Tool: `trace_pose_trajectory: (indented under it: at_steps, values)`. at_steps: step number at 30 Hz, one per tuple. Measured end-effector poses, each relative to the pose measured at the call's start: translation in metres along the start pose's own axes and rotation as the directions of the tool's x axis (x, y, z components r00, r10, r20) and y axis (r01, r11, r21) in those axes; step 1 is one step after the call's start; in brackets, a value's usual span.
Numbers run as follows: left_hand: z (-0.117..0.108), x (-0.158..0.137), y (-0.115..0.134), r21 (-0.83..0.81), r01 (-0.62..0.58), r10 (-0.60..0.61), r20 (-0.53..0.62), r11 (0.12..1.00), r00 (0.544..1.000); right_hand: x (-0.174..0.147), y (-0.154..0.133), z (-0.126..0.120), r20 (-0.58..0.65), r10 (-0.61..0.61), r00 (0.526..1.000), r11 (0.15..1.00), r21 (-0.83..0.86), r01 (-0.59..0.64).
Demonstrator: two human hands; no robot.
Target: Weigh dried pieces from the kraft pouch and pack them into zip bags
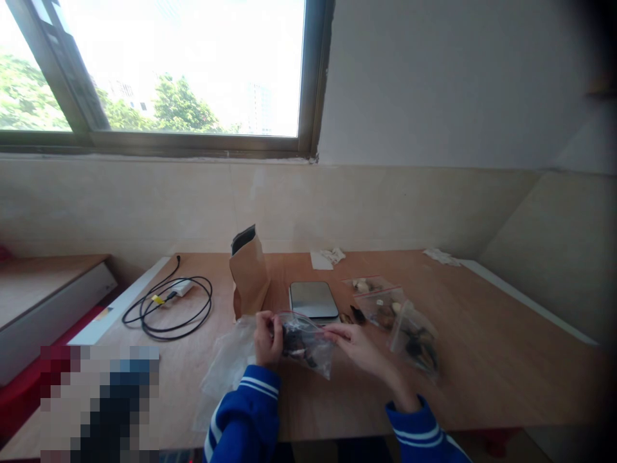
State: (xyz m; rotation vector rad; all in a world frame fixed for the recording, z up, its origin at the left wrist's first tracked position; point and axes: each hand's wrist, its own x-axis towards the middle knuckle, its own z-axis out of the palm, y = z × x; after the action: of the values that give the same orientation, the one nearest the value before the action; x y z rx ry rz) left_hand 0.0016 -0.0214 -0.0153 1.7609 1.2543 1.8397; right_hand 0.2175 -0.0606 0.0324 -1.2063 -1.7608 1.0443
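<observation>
Between my two hands is a clear zip bag point(308, 350) with a reddish seal line and dark pieces inside. My left hand point(268, 337) is closed on its left upper edge. At the right end of the seal, my right hand point(354, 344) pinches the bag's edge. Just beyond the bag lies a kitchen scale point(314, 299) with a flat silver top. A brown paper pouch point(250, 276) stands upright with its top open, left of the scale. Under and beside my left forearm, an empty-looking clear plastic bag point(224, 366) is spread on the table.
Right of the scale lie several clear zip bags point(385, 308) with dried-looking pieces, and loose dark pieces point(357, 314) near them. A coiled black cable point(144, 328) with a white adapter point(182, 287) lies at left. White crumpled tissue point(333, 256) is at the back.
</observation>
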Motion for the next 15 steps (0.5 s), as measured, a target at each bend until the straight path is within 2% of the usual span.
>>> trace_pose_trajectory:
  at_steps: [6, 9, 12, 13, 15]
  values:
    - [-0.001, 0.002, 0.001, 0.010, -0.022, 0.022, -0.012, 1.000, 1.000, -0.001, 0.011, 0.019, -0.218, 0.034, 0.975, 0.976, 0.216, 0.014]
    - [-0.004, 0.006, 0.009, 0.012, -0.101, 0.100, 0.088, 0.995, 0.991, -0.003, 0.012, 0.029, -0.211, 0.034, 0.977, 0.968, 0.249, 0.020]
    - [-0.005, 0.008, 0.015, -0.003, -0.189, 0.183, 0.259, 0.982, 0.948, -0.004, 0.013, 0.033, -0.146, 0.021, 0.989, 0.972, 0.236, 0.014]
    - [-0.004, 0.008, 0.015, -0.007, -0.195, 0.189, 0.278, 0.981, 0.942, -0.004, 0.012, 0.032, -0.142, 0.020, 0.990, 0.973, 0.229, 0.013]
    - [-0.003, 0.008, 0.013, -0.003, -0.150, 0.149, 0.174, 0.989, 0.974, -0.004, 0.012, 0.030, -0.189, 0.021, 0.982, 0.978, 0.207, 0.019]
